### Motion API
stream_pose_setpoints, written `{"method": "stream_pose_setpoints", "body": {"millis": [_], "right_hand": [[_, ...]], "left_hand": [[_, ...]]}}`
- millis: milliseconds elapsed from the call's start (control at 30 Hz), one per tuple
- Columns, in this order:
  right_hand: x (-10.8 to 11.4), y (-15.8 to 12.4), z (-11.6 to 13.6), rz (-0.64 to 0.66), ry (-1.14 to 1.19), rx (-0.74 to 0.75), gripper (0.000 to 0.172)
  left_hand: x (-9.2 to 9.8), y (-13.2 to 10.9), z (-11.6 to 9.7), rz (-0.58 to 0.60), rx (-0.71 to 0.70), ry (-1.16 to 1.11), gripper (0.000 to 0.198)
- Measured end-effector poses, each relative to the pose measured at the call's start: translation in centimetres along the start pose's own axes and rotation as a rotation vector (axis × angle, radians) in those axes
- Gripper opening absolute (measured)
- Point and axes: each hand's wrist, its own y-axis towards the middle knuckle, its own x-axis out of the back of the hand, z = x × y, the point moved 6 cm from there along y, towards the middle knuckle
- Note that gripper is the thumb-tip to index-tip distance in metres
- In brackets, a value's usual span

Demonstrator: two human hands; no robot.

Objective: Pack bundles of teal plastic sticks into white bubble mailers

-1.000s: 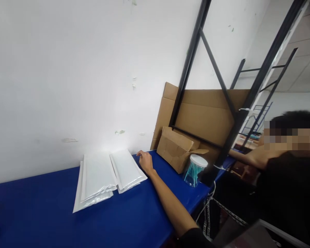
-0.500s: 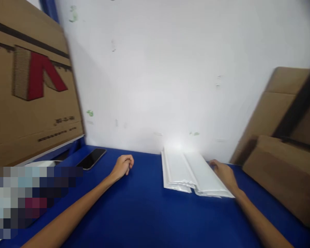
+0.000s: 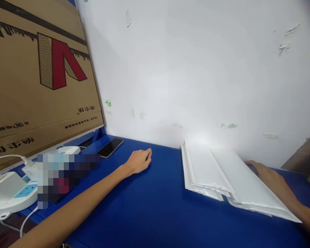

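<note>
My left hand (image 3: pixel 139 161) rests on the blue tabletop (image 3: pixel 155 203), its fingers curled in and thumb against them, with nothing visible inside. To its right lie two flat white plastic-wrapped packs (image 3: pixel 209 165), side by side in a low stack. My right hand (image 3: pixel 270 177) is just beyond the right edge of the packs, fingers bent down. Something dark shows at those fingertips, too little to name, and the packs partly cover the hand. Left of my left hand, a phone (image 3: pixel 110 148) lies with its dark screen up.
On the left stands a big cardboard box (image 3: pixel 74 100) with a red printed shape. Before it are a white power strip (image 3: pixel 15 203) with plugs and cables, and a pixelated patch. A white wall (image 3: pixel 170 69) closes the back; brown cardboard (image 3: pixel 303 155) stands at the right.
The view has swung left, so everything sits further right in the picture, and the power strip shows more. Both hands keep about the same places beside the packs.
</note>
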Motion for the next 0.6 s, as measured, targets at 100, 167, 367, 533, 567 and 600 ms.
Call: {"method": "stream_pose_setpoints", "body": {"millis": [100, 167, 367, 533, 567, 600], "right_hand": [[-0.4, 0.2, -0.3, 0.013, 0.013, 0.010, 0.045], [-0.6, 0.3, -0.4, 0.018, 0.013, 0.013, 0.044], [-0.5, 0.4, -0.1, 0.004, -0.014, 0.038, 0.042], [0.4, -0.1, 1.3, -0.003, -0.053, 0.041, 0.038], [0.8, -0.3, 1.6, -0.026, -0.069, 0.030, 0.036], [1.2, -0.4, 1.9, -0.054, -0.087, 0.019, 0.033]], "left_hand": [[0.3, -0.1, -0.5, 0.012, -0.027, 0.041, 0.017], [0.5, -0.1, -0.8, 0.018, -0.040, 0.057, 0.016], [0.3, -0.2, -0.9, 0.019, -0.049, 0.077, 0.018], [0.3, -0.2, -0.8, 0.028, -0.062, 0.079, 0.016], [0.3, -0.2, -0.8, 0.031, -0.066, 0.080, 0.017], [0.2, -0.1, -0.9, 0.033, -0.068, 0.080, 0.018]]}}
